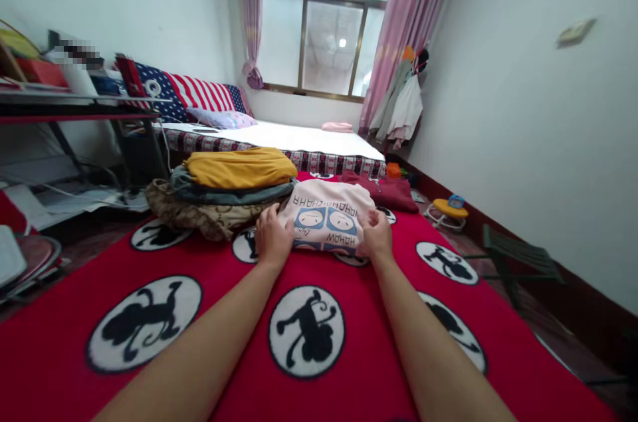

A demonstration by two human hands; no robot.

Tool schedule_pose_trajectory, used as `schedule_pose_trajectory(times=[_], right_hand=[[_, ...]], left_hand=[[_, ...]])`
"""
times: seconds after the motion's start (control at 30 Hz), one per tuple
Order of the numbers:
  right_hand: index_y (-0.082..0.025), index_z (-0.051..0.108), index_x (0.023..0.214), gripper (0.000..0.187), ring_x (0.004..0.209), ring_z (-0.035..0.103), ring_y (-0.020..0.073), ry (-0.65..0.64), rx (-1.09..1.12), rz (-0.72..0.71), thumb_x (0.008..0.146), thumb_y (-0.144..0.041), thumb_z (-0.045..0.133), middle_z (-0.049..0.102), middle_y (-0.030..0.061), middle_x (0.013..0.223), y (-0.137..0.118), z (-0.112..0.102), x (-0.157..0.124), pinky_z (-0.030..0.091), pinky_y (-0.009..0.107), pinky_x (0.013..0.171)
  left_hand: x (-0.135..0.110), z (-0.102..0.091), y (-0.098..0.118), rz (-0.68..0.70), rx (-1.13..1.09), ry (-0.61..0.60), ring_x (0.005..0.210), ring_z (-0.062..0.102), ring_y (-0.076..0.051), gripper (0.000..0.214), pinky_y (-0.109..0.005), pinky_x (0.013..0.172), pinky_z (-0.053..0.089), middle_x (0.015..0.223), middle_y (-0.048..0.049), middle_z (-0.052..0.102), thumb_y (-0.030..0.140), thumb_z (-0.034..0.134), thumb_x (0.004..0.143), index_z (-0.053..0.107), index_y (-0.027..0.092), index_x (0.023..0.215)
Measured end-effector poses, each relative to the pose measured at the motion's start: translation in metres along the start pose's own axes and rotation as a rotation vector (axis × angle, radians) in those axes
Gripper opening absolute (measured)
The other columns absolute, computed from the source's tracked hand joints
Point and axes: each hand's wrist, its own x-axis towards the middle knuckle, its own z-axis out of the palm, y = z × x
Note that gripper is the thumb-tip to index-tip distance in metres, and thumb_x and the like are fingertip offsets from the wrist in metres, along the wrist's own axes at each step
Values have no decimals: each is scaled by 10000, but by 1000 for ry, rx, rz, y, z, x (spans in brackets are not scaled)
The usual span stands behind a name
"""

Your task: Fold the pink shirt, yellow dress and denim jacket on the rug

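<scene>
so the pale printed top (329,216) is lying on the red cover (366,342) straight ahead of me, long axis running side to side, right between my hands, neither one really closer. left hand (272,237) has its left edge pinched between thumb and curled fingers, right hand (377,236) is closed on the opposite edge, clothes stack (226,195) just beyond my left

The pale pink garment (331,191) bears upside-down capitals (349,207), mostly repeated H and A, above its blue squares (341,221). Below those squares, similar letters (340,238) are partly unclear.
</scene>
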Motion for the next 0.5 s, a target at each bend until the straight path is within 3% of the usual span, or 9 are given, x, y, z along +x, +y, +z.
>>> schedule_pose_trajectory(times=[0.07, 0.17, 0.3, 0.5], right_hand=[[-143, 550, 1245, 567, 1168, 533, 308, -20, -238, 38, 810, -507, 557, 570, 168, 1265, 2, -2, -10, 428, 397, 977], [-182, 471, 1357, 687, 1220, 489, 360, -59, -459, 104, 821, -609, 513, 509, 180, 1342, -5, -9, -17, 414, 447, 980], [-208, 352, 1454, 822, 1177, 542, 357, -145, -569, 119, 800, -683, 503, 551, 183, 1299, -11, -14, -17, 439, 449, 942], [-247, 443, 1398, 746, 1079, 618, 351, -195, -609, 91, 807, -700, 484, 621, 171, 1203, -3, -10, -21, 481, 438, 847]], left_hand=[[3, -3, -4, -93, -6, -69, 1124, 589, -308, 466, -396, 966, 455, 1209, -169, 637, 320, 553, 852, 564, 113, 1270], [6, -4, -6, -122, -20, -137, 1061, 628, -316, 409, -387, 893, 483, 1132, -145, 685, 403, 566, 848, 635, 169, 1176], [4, -6, -3, -145, -94, -107, 1025, 652, -289, 402, -342, 848, 494, 1089, -117, 705, 423, 624, 812, 629, 206, 1150], [-4, -7, -1, -36, -220, -72, 1030, 658, -260, 352, -324, 862, 499, 1110, -76, 703, 393, 588, 853, 608, 249, 1173]])
